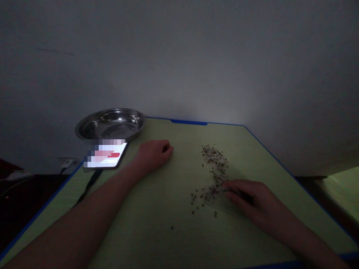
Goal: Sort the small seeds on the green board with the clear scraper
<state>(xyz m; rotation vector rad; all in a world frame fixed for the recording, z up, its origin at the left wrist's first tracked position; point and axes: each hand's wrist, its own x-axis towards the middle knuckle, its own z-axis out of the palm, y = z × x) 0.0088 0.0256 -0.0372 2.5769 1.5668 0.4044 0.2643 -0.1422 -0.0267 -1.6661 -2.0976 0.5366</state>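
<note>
My right hand (249, 198) pinches a clear plastic bag (221, 200) low over the table, at the near end of a spill of small grains. The spill is a heap of pale and dark grains (215, 158), with a trail of dark ones running back toward the bag. Several dark grains lie scattered to the left of the bag. Some grains show at the bag's edge; whether they are inside or beneath it I cannot tell. Curled into a loose fist, my left hand (154, 152) rests on the table left of the heap, with nothing visible in it.
A shiny steel basin (110, 123) stands at the table's back left. Before it lies a phone (109, 157) with a lit screen, and a dark cable (89, 185) runs past my left forearm. The pale green table (157, 209) has blue edging and meets a grey wall (179, 63).
</note>
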